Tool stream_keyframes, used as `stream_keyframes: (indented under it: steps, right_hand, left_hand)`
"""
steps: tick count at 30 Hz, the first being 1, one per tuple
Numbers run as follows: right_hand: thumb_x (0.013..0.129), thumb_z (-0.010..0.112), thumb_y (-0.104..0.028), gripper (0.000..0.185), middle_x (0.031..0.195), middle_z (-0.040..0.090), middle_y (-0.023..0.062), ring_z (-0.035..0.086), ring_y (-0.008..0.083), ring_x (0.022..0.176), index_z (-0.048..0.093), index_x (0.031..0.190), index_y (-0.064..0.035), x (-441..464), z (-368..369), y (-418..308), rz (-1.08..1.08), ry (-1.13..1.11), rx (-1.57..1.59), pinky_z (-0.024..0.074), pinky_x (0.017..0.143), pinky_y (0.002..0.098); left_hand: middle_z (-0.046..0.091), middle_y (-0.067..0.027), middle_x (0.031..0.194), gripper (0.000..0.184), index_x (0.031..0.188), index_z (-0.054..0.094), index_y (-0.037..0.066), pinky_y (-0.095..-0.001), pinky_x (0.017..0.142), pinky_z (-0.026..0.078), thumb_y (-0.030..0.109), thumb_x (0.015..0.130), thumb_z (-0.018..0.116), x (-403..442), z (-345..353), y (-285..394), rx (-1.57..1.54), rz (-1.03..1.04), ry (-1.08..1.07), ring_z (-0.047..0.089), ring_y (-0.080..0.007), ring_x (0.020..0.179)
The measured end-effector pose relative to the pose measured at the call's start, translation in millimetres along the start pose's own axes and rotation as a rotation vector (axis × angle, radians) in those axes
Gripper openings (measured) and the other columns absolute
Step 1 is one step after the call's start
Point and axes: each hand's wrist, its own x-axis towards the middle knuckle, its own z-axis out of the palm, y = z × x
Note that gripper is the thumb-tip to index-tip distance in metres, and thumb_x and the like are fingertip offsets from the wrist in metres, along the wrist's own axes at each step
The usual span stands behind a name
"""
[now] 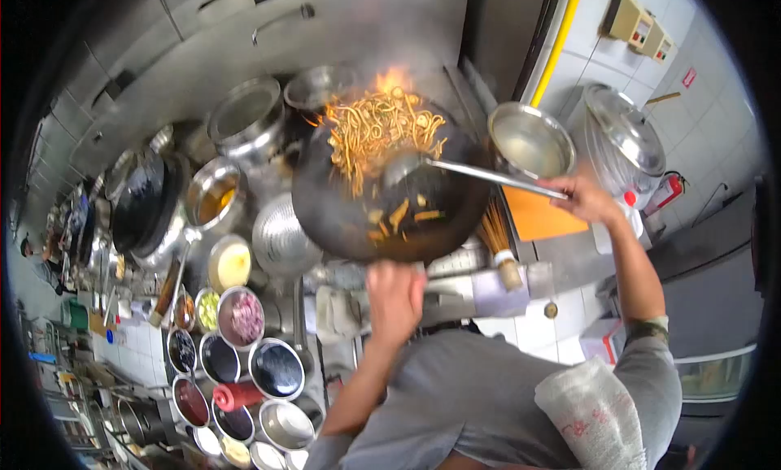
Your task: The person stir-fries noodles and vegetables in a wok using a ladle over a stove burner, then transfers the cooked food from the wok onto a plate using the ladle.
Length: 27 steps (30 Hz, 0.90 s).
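A big dark wok [325, 202] stands tilted over flames. Brown noodles [382, 128] are bunched at its far side, partly in the air, and a few strips of food [398, 215] lie lower in the bowl. My left hand [394, 303] is closed at the wok's near rim; the exact spot it grips is hidden under the fingers. Wrapped around the long metal handle of a ladle [488, 174], my right hand [584, 198] is off to the right of the wok. The ladle's bowl is inside the wok, just below the noodles.
Left of the wok are a perforated strainer [285, 234], a pot with yellow liquid [215, 200], and several containers, one with chopped onion [242, 317]. To the right stand a steel bowl [533, 137], an orange board [541, 214] and a bamboo brush [506, 267]. Flames [394, 80] rise behind the noodles.
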Motion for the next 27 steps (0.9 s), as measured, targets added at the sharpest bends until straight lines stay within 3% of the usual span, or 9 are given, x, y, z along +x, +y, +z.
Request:
stream_keyframes:
  steps: [3,7,11,16,19,22,25,27]
  right_hand:
    - [0.091,0.071,-0.002,0.050,0.127,0.072,0.0097,0.068,0.0198,0.107,0.064,0.139,-0.0129,11,-25,-14,0.165,-0.173,0.168,0.0523,0.098,0.0348]
    - [0.091,0.071,-0.006,0.049,0.118,0.074,0.0076,0.067,0.0171,0.105,0.064,0.139,-0.0113,17,-47,-54,0.411,-0.310,0.149,0.0521,0.094,0.0319]
    - [0.091,0.070,-0.009,0.049,0.117,0.075,0.0113,0.069,0.0206,0.103,0.063,0.140,-0.0127,18,-27,-25,0.239,-0.282,0.046,0.0539,0.092,0.0353]
    - [0.091,0.070,-0.011,0.051,0.125,0.072,0.0149,0.071,0.0287,0.108,0.062,0.141,-0.0160,52,28,-27,0.046,0.022,-0.252,0.0549,0.094,0.0384]
    - [0.090,0.071,-0.010,0.052,0.126,0.072,0.0144,0.070,0.0312,0.111,0.062,0.141,-0.0167,27,21,-54,0.204,0.028,-0.405,0.0539,0.096,0.0384]
    - [0.089,0.071,-0.008,0.052,0.123,0.072,0.0152,0.070,0.0312,0.111,0.063,0.140,-0.0163,9,4,1,-0.074,0.051,-0.093,0.0532,0.097,0.0384]
    - [0.088,0.071,-0.007,0.050,0.125,0.072,0.0140,0.069,0.0303,0.111,0.065,0.138,-0.0158,23,-26,-39,0.149,-0.168,0.000,0.0518,0.100,0.0376]
    - [0.089,0.071,-0.010,0.048,0.125,0.072,0.0143,0.068,0.0325,0.109,0.066,0.137,-0.0166,40,-20,-44,0.073,-0.134,-0.135,0.0523,0.099,0.0394]
  left_hand:
    - [0.059,-0.0135,0.094,0.012,0.094,0.066,0.005,-0.0482,0.085,0.045,0.013,0.089,0.073,65,-5,2,-0.001,0.003,0.062,0.054,-0.0372,0.095]
    - [0.059,-0.0137,0.094,0.009,0.093,0.067,0.005,-0.0478,0.084,0.045,0.013,0.090,0.072,45,10,-17,-0.007,-0.090,-0.031,0.054,-0.0372,0.095]
    - [0.058,-0.0145,0.091,0.010,0.091,0.067,0.005,-0.0486,0.082,0.044,0.014,0.091,0.071,58,3,4,-0.054,-0.025,0.025,0.054,-0.0378,0.093]
    - [0.059,-0.0161,0.088,0.011,0.089,0.070,0.004,-0.0494,0.079,0.044,0.014,0.091,0.071,34,43,-43,-0.016,-0.037,0.017,0.054,-0.0385,0.088]
    - [0.060,-0.0154,0.086,0.010,0.087,0.070,0.003,-0.0478,0.080,0.045,0.013,0.090,0.071,-18,35,-38,-0.056,-0.030,-0.033,0.055,-0.0374,0.087]
    - [0.063,-0.0133,0.087,0.008,0.089,0.071,0.004,-0.0455,0.079,0.044,0.012,0.091,0.071,2,-2,-4,-0.033,0.022,0.011,0.056,-0.0352,0.085]
    - [0.061,-0.0145,0.089,0.011,0.091,0.070,0.004,-0.0457,0.082,0.045,0.015,0.089,0.073,62,-12,0,-0.049,-0.018,0.068,0.056,-0.0364,0.090]
    - [0.061,-0.0144,0.089,0.011,0.091,0.070,0.004,-0.0457,0.082,0.045,0.015,0.089,0.073,64,14,-22,-0.036,-0.002,0.066,0.056,-0.0363,0.090]
